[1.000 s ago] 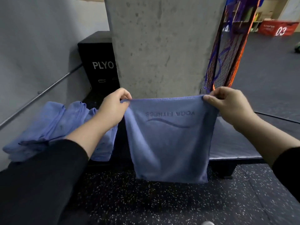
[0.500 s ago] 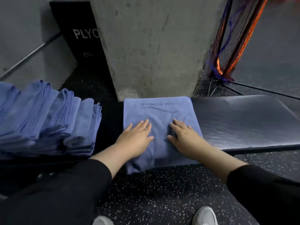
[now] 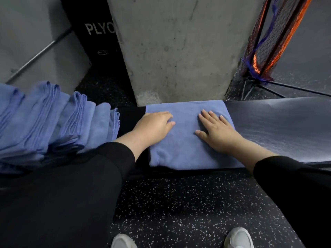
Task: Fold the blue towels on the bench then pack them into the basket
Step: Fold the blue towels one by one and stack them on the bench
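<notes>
Plain blue towel (image 3: 186,140) under both hands; blue stack (image 3: 53,119) left of left hand (image 3: 154,127). Black sleeves. Black white-speckled floor (image 3: 179,203) below hands. Orange-black net (image 3: 272,38) beyond right hand (image 3: 217,133).

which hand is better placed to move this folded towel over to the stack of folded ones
Left, probably. The left hand rests on the folded towel at its left edge, the side facing the stack. The right hand lies flat near the far edge.

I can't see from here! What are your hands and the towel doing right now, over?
Left hand and right hand flat on folded blue towel on bench. Towel stack sits left, apart. No basket in view. Nothing blocking.
</notes>
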Available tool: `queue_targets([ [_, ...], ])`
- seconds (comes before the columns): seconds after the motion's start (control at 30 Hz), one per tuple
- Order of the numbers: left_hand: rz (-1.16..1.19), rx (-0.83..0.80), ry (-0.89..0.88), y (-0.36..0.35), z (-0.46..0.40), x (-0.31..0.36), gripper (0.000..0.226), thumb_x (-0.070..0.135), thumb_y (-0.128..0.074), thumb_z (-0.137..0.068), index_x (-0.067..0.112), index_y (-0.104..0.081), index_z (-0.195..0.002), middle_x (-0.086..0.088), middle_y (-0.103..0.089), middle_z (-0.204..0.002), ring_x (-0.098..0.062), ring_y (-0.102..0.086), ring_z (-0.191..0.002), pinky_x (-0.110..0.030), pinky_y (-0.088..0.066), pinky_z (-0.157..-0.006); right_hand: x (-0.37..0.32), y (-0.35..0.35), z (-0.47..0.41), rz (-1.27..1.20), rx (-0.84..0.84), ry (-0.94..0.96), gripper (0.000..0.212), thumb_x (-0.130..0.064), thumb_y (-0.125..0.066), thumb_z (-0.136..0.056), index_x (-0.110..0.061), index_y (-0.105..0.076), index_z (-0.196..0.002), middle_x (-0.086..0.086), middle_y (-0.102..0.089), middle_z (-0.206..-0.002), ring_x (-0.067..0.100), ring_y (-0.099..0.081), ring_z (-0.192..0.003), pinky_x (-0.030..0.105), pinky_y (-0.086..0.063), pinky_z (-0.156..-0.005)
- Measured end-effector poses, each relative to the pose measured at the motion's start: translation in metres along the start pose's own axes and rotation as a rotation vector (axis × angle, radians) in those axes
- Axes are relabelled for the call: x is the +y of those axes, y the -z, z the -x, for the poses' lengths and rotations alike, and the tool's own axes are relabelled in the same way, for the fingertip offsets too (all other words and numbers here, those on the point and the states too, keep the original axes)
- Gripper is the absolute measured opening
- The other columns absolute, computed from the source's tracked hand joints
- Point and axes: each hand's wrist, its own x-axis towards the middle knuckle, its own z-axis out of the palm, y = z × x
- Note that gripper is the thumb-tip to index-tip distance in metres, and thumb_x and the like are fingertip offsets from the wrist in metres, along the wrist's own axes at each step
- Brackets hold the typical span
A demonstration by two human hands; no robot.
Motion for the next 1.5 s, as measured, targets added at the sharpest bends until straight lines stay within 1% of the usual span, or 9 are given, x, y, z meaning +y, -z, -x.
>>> queue_targets([
  [0.07,0.034,0.142,-0.092,0.004,0.028,0.001,0.025,0.042,-0.051,-0.102,0.022,-0.067,-0.100,0.007,-0.066,-0.102,-0.022,-0.062,-0.102,-0.039,-0.043,-0.091,-0.006,0.002,0.008,-0.031,0.109,0.052,0.063,-0.046,-0.047,-0.102,-0.017,-0.032,-0.156,0.005,-0.023,-0.165,0.024,-0.022,-0.152,0.050,-0.015,-0.123],
  [0.17,-0.024,0.059,-0.219,0.003,0.073,-0.003,0.024,0.047,-0.056,-0.098,0.028,-0.068,-0.092,0.010,-0.062,-0.094,-0.014,-0.059,-0.098,-0.037,-0.040,-0.089,-0.037,0.010,0.033,-0.048,0.232,0.270,0.036,-0.040,-0.056,-0.096,-0.018,-0.064,-0.123,0.006,-0.062,-0.124,0.033,-0.062,-0.110,0.048,-0.049,-0.092],
  [0.27,-0.093,-0.008,-0.228,0.002,0.101,-0.007,0.030,0.058,-0.055,-0.095,0.032,-0.068,-0.099,0.013,-0.057,-0.101,-0.010,-0.052,-0.105,-0.037,-0.038,-0.094,-0.080,0.006,0.067,-0.123,0.121,0.384,0.036,-0.049,-0.046,-0.093,-0.025,-0.066,-0.110,-0.001,-0.058,-0.104,0.027,-0.060,-0.094,0.043,-0.051,-0.080],
  [0.5,-0.160,0.072,-0.232,-0.001,0.134,-0.017,0.025,0.052,-0.062,-0.092,0.027,-0.060,-0.093,0.009,-0.050,-0.099,-0.015,-0.049,-0.099,-0.034,-0.036,-0.090,-0.102,-0.004,0.100,-0.055,-0.004,0.263,0.045,-0.042,-0.062,-0.094,-0.027,-0.054,-0.136,-0.006,-0.046,-0.137,0.020,-0.046,-0.127,0.036,-0.039,-0.104],
  [0.77,0.000,0.145,-0.262,0.012,0.138,-0.019,0.010,0.034,-0.065,-0.096,0.025,-0.062,-0.095,0.014,-0.053,-0.096,-0.010,-0.048,-0.093,-0.030,-0.037,-0.084,-0.102,0.006,0.087,-0.126,0.051,0.117,0.015,-0.025,-0.053,-0.096,-0.020,-0.063,-0.106,0.000,-0.060,-0.111,0.027,-0.058,-0.103,0.042,-0.050,-0.083],
  [1.1,-0.017,0.281,-0.168,0.027,0.133,-0.027,0.015,0.009,-0.056,-0.092,0.015,-0.062,-0.080,0.004,-0.055,-0.093,-0.019,-0.051,-0.086,-0.044,-0.050,-0.068,-0.088,0.030,0.078,-0.328,-0.016,-0.019,0.013,-0.031,-0.055,-0.100,-0.021,-0.061,-0.104,0.000,-0.068,-0.099,0.022,-0.059,-0.093,0.033,-0.044,-0.079],
  [1.23,-0.010,0.256,-0.061,0.023,0.139,-0.011,0.014,0.032,-0.053,-0.098,0.020,-0.060,-0.095,0.007,-0.055,-0.096,-0.019,-0.055,-0.092,-0.035,-0.042,-0.068,-0.088,0.028,0.086,-0.309,-0.025,0.009,0.014,-0.032,-0.055,-0.100,-0.021,-0.061,-0.105,0.000,-0.068,-0.101,0.023,-0.060,-0.094,0.034,-0.047,-0.081],
  [1.33,-0.173,0.199,-0.077,0.012,0.140,0.009,0.048,0.070,-0.050,-0.090,0.026,-0.059,-0.107,0.008,-0.056,-0.103,-0.017,-0.054,-0.095,-0.036,-0.045,-0.077,-0.091,0.027,0.092,-0.317,0.015,0.028,0.014,-0.029,-0.055,-0.100,-0.017,-0.062,-0.104,0.002,-0.068,-0.102,0.025,-0.060,-0.095,0.036,-0.047,-0.082],
  [1.5,-0.286,0.211,0.026,-0.004,0.125,0.032,0.051,0.070,-0.050,-0.090,0.026,-0.057,-0.114,0.005,-0.057,-0.109,-0.022,-0.054,-0.105,-0.038,-0.039,-0.085,-0.095,0.025,0.090,-0.350,0.121,0.073,0.010,-0.026,-0.056,-0.099,-0.017,-0.061,-0.098,-0.001,-0.065,-0.099,0.024,-0.060,-0.093,0.039,-0.048,-0.083],
])
